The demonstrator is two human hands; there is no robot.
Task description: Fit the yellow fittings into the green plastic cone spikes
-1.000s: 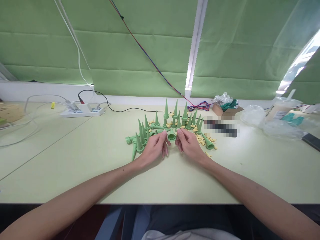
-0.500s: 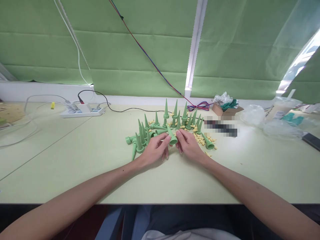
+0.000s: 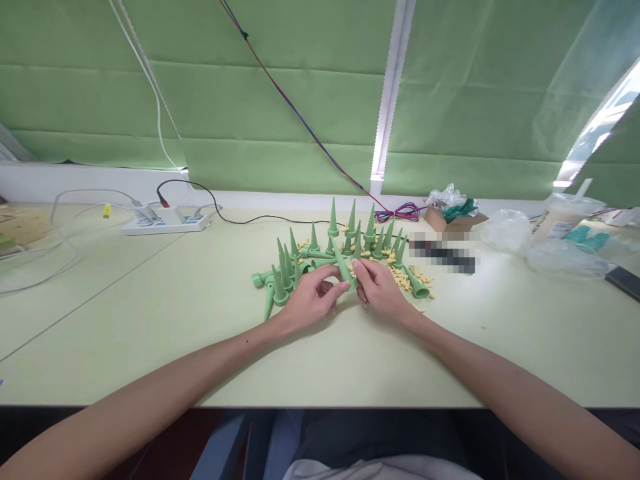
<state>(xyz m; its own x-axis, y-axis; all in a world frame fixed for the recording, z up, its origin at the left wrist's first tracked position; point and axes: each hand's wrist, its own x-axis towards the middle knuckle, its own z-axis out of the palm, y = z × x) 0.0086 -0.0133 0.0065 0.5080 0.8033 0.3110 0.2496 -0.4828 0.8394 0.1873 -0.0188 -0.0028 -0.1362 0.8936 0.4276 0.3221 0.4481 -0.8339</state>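
Note:
My left hand (image 3: 315, 297) is closed around a green plastic plant-watering spike (image 3: 343, 267), whose pointed tip leans up and to the left. At the spike's right side my right hand (image 3: 379, 288) is closed in a pinch; whatever its fingertips hold is small and hidden. Just behind both hands, several more green spikes (image 3: 283, 267) stand upright or lie on their sides, some stacked. Small yellow plastic pieces (image 3: 400, 277) are scattered among them. One loose spike (image 3: 416, 283) lies to the right of my right hand, its wide end facing me.
A power strip (image 3: 167, 223) with plugs and cables sits at the back left. Towards the right are a small cardboard box (image 3: 453, 223), a coil of red-blue wire (image 3: 400, 212), plastic bags (image 3: 565, 259), a drink cup (image 3: 563, 213) and a dark phone (image 3: 624, 283).
The held spike has turned, so its open wide end no longer faces me. My left thumb has shifted to the base, and my right fingers stay at the spike's side.

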